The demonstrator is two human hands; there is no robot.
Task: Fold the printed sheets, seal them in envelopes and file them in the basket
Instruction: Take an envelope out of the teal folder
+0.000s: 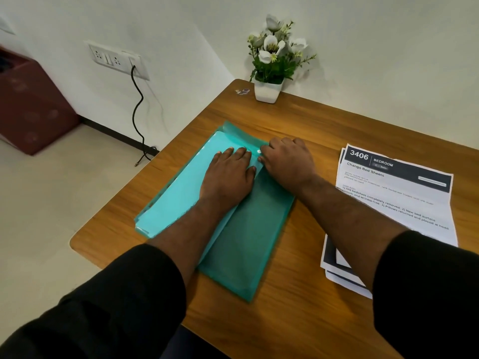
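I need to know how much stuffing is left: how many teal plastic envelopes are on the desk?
2, overlapping: the lighter envelope under the left hand, the darker envelope by the right hand. More may lie hidden beneath.

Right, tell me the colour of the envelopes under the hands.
Green: the envelopes are translucent teal-green plastic, the left one lighter turquoise. Head view, the only one.
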